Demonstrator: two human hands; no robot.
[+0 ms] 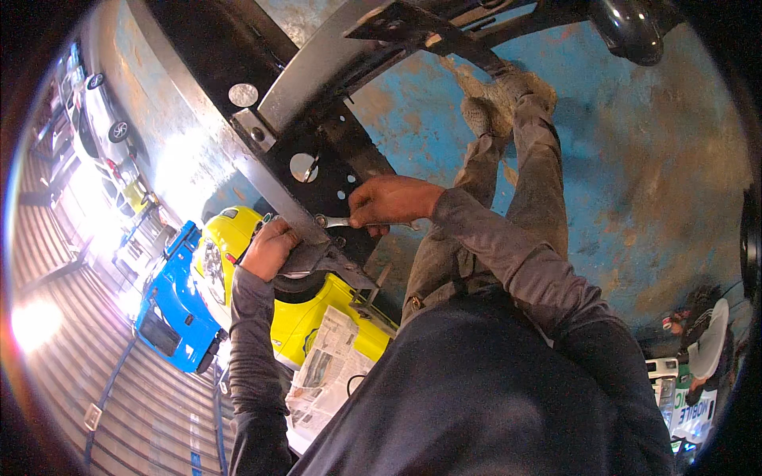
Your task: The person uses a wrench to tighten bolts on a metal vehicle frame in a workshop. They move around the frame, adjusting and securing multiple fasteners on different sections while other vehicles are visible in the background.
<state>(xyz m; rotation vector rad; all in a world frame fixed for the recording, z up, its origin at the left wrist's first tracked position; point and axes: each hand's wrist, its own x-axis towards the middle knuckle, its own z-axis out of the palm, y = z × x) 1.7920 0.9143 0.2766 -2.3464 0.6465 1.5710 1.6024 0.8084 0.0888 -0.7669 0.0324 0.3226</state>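
In my right hand (394, 201) is a silver wrench (337, 222), its ring end at a fastener on the black metal frame (274, 184). The fingers are closed round the wrench's handle. On the outer side of the same frame rail, my left hand (270, 249) has its fingers bent and pressed close to the metal edge. Whatever those fingers grip is mostly hidden by the hand and the rail. Round holes run along the dark frame plate just above both hands.
Beyond the rail stand a yellow vehicle (317, 321) with newspaper (327, 361) on it and a blue truck (171, 305). My legs (536, 190) stretch over the worn blue floor (627, 190). A person in a pale cap (709, 345) is at lower right.
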